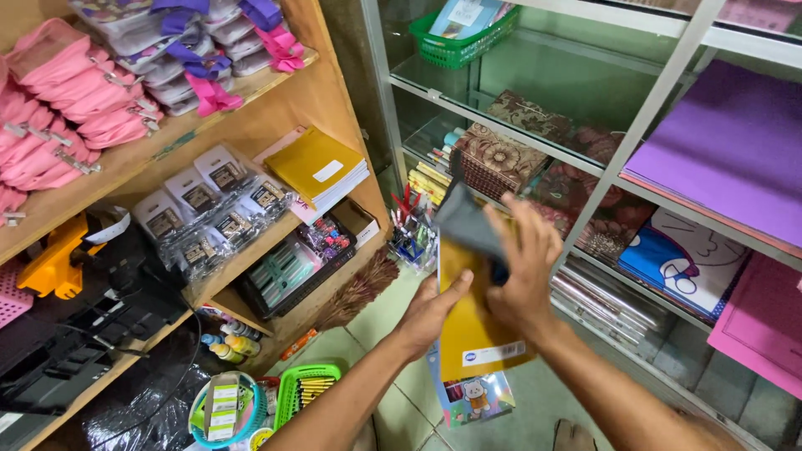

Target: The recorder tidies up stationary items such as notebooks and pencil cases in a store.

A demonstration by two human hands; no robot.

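My left hand (432,311) grips the left edge of a yellow notebook (473,330) held upright in front of me. Behind it hangs a second book with a colourful cartoon cover (473,397). My right hand (525,269) lies over the top of the yellow notebook and presses a grey cloth (465,220) against it. A stack of similar yellow notebooks (319,168) lies on the wooden shelf to the left.
Wooden shelves (150,154) at left carry pink pouches (63,92), packaged items and black trays. A glass cabinet (635,134) at right holds patterned books, purple and pink sheets and a green basket (459,43). Baskets of supplies (305,388) stand on the green tiled floor.
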